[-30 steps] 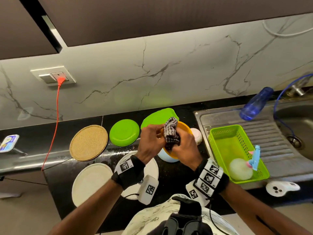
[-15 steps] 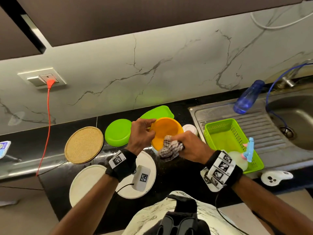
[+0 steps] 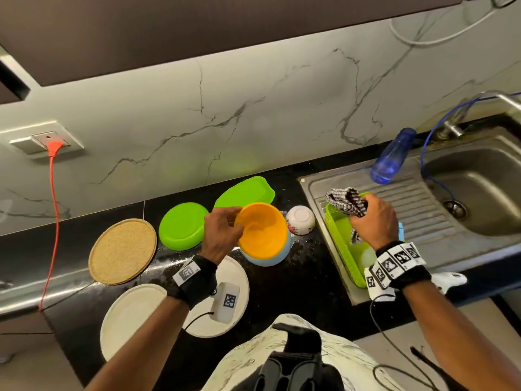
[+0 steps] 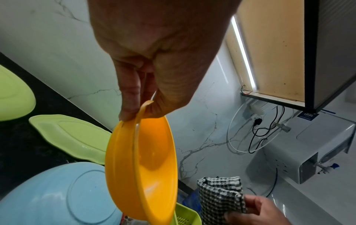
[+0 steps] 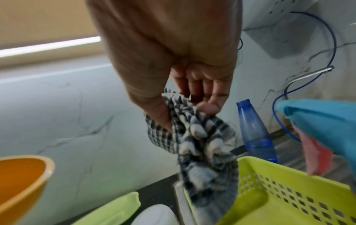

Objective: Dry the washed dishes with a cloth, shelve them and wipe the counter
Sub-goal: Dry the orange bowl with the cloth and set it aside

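The left hand (image 3: 222, 232) pinches the rim of the orange bowl (image 3: 260, 230) between thumb and curled fingers, and holds it tilted just above the upside-down blue bowl (image 3: 275, 256) on the black counter (image 3: 296, 289). The right hand (image 3: 373, 218) is well apart to the right, over the green basket (image 3: 342, 249) on the sink drainboard, with the fingers closed around the bunched checkered cloth (image 3: 345, 201). The bowl seems dried, so I think the next step is to shelve it. For this a firmer grip is better, because a thin rim pinch can slip when the bowl is lifted high.
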